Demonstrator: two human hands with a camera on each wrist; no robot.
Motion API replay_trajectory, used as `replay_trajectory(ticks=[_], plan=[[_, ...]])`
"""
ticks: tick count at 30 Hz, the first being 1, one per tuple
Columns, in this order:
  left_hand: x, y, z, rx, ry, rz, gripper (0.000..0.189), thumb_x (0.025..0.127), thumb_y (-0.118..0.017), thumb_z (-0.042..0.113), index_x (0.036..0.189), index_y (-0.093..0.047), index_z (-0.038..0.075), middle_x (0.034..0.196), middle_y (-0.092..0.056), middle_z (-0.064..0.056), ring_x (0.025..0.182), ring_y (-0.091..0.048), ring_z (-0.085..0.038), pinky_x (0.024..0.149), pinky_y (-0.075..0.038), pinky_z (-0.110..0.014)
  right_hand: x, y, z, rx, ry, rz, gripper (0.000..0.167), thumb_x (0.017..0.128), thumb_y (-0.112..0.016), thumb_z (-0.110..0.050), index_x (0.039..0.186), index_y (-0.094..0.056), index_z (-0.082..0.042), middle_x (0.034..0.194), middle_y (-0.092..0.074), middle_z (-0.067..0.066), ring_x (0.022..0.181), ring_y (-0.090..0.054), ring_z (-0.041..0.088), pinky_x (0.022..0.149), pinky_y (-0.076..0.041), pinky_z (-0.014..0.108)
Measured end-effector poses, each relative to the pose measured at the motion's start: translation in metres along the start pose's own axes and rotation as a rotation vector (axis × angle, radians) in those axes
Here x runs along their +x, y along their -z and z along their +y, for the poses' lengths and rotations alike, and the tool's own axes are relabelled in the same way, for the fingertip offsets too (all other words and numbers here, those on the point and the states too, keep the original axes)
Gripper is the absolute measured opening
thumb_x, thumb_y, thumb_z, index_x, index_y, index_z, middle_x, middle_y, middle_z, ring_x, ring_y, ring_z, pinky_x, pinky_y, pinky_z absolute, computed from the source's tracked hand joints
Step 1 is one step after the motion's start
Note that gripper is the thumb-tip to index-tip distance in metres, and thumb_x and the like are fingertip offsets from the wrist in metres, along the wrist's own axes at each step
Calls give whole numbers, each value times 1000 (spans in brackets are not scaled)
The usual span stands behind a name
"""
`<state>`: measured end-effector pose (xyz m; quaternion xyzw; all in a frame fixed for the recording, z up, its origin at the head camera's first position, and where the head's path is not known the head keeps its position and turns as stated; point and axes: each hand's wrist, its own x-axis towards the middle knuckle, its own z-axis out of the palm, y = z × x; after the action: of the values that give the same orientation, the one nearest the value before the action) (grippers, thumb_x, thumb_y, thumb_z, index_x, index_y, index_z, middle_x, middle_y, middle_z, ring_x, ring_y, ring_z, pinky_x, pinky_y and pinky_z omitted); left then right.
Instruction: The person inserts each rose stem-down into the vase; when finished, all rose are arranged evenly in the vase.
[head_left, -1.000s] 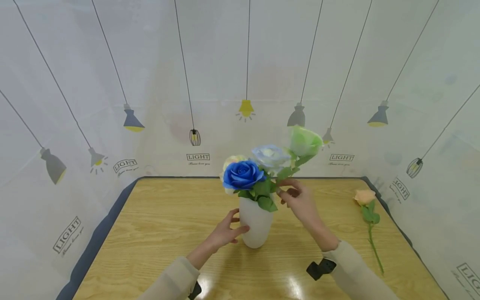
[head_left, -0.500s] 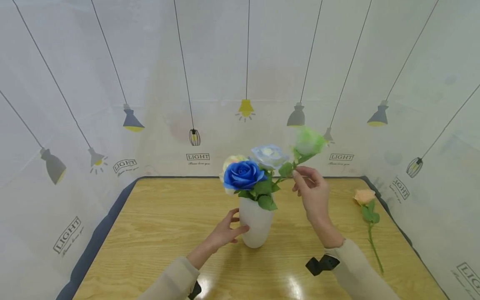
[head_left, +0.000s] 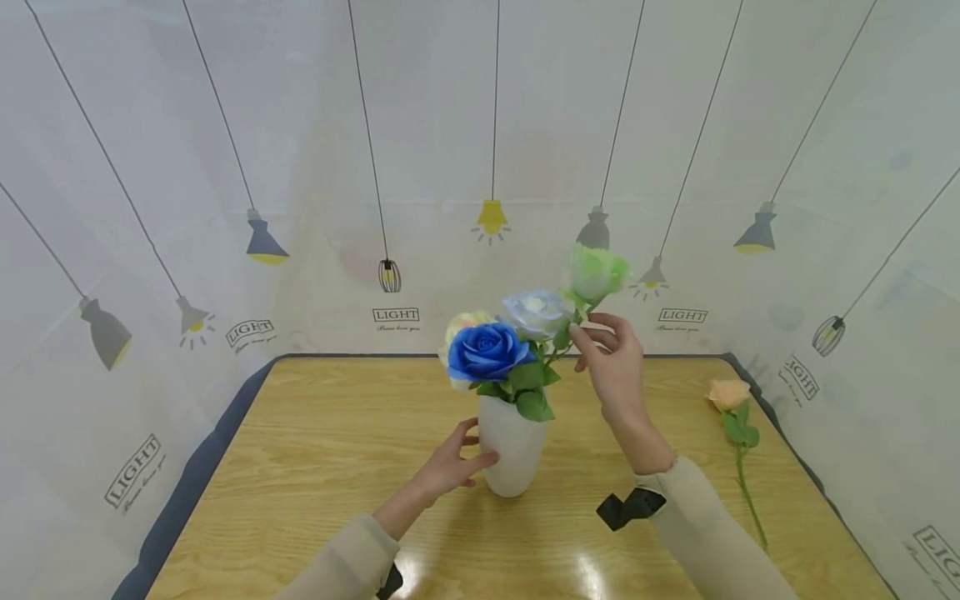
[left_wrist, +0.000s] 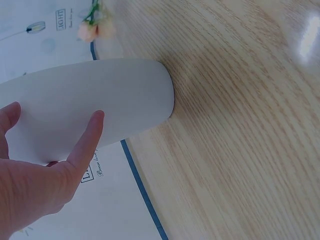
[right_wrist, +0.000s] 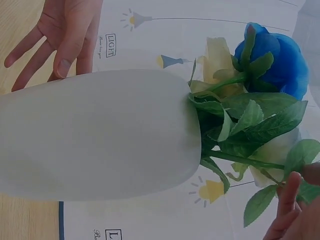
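Note:
A white vase [head_left: 512, 446] stands upright on the wooden table, holding artificial roses. My left hand [head_left: 446, 461] holds its left side, thumb across the front; in the left wrist view two fingertips touch the white wall. My right hand [head_left: 617, 362] pinches the stem of a pale green rose [head_left: 597, 273], just under its bloom. That stem slants down among leaves [head_left: 528, 375] to the vase's mouth; its lower end is hidden. In the vase are a blue rose [head_left: 487, 350], a pale blue-white rose [head_left: 536, 312] and a cream rose [head_left: 457, 333] partly behind the blue one.
A peach rose [head_left: 729, 395] lies on the table [head_left: 315, 467] at the right, its stem toward the front. Behind and at both sides hangs a pale cloth [head_left: 315, 167] printed with lamps. Each wrist wears a black camera [head_left: 630, 507].
My right hand first moved up the green rose's stem to the right, then leaned the bloom back left and more upright. The left hand and vase have stayed in place.

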<state>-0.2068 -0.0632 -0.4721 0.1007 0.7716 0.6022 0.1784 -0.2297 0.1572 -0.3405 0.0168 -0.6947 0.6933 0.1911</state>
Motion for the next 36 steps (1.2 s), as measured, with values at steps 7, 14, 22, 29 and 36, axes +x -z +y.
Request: replay_trajectory(ticks=[7, 14, 22, 29, 36], plan=[[-2, 0, 3, -8, -6, -3, 75, 82, -63, 32, 138, -20, 4, 128, -36, -25, 106, -45, -37, 67, -48, -44, 1, -4, -2, -3, -42, -33, 29, 82, -63, -9, 108, -53, 0, 74, -62, -3, 50, -46, 10, 48, -41, 20], [-3, 1, 0, 21, -59, -14, 79, 80, -62, 41, 136, -22, 2, 124, -38, -27, 101, -48, -35, 64, -49, -39, -2, -3, 3, -57, -51, -111, 26, 83, -61, -8, 105, -56, 3, 80, -61, 4, 56, -47, 8, 50, -41, 19], [-12, 2, 19, -12, -12, -13, 70, 85, -60, 24, 137, -20, 0, 127, -35, -28, 105, -45, -39, 70, -47, -46, -10, -3, 12, -127, 2, -149, 19, 83, -60, -5, 101, -58, 2, 81, -62, 10, 57, -50, 11, 50, -42, 22], [-21, 1, 34, -14, -21, -12, 67, 86, -59, 21, 136, -21, -2, 125, -36, -29, 104, -46, -40, 71, -47, -47, -16, -7, 22, -143, 50, -173, 14, 81, -62, -5, 94, -60, 1, 77, -61, 9, 56, -49, 12, 48, -42, 22], [-21, 1, 34, -7, -16, -11, 66, 86, -59, 21, 136, -21, -2, 126, -36, -29, 104, -45, -40, 71, -47, -46, -22, -10, 30, -151, 63, -189, 13, 80, -61, 1, 93, -60, 4, 74, -61, 12, 55, -51, 13, 47, -42, 24]])
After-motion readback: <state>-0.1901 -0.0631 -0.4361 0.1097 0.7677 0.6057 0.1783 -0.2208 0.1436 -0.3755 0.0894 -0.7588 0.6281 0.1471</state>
